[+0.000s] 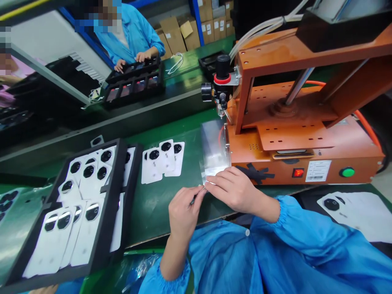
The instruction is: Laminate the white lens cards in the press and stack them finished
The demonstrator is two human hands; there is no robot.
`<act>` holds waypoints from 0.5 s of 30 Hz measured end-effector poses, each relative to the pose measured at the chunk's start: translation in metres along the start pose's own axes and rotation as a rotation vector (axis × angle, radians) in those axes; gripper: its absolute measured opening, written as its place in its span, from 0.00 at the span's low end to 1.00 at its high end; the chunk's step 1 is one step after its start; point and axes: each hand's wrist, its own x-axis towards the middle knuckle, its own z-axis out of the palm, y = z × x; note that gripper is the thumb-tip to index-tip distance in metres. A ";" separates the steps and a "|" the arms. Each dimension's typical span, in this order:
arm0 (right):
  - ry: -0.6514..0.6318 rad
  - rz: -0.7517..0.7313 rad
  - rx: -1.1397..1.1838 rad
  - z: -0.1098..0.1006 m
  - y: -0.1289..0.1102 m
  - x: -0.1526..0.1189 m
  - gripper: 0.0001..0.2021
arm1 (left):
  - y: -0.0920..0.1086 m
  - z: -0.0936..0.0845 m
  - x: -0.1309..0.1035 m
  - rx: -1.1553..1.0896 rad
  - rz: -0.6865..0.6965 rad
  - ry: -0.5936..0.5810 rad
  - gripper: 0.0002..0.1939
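Near the bench's front edge, my left hand is closed in a pinch, thumb against fingers. At its fingertips shows a thin, pale edge, mostly hidden, too small to name. From the right, my right hand meets it, its fingers pressed together at the same spot. Just beyond the fingertips lies a stack of clear plastic film, touching the side of the orange press. Several white phone back covers, with black camera areas, lie overlapping on the green mat to the left.
An orange press with a red switch and a green button stands at right. A black tray of white covers is at left. More covers lie at far right. Across the bench, a person in blue handles a black tray.
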 end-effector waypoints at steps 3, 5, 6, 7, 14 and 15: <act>-0.009 -0.033 -0.007 0.000 0.000 -0.002 0.09 | 0.003 0.004 -0.007 -0.238 -0.296 -0.013 0.07; -0.008 -0.057 0.033 0.002 -0.004 -0.005 0.10 | 0.007 0.009 -0.019 -0.459 -0.543 0.000 0.12; -0.012 -0.071 0.061 0.005 -0.008 -0.008 0.10 | 0.009 0.013 -0.027 -0.540 -0.639 0.015 0.14; -0.015 -0.086 0.095 0.008 -0.013 -0.012 0.11 | 0.009 0.016 -0.037 -0.584 -0.712 0.037 0.17; 0.070 0.110 0.568 0.041 -0.036 -0.037 0.09 | -0.050 -0.026 -0.145 -0.245 -1.146 0.597 0.22; 0.056 0.182 0.613 0.044 -0.036 -0.037 0.08 | -0.063 -0.042 -0.165 -0.153 -1.213 0.683 0.21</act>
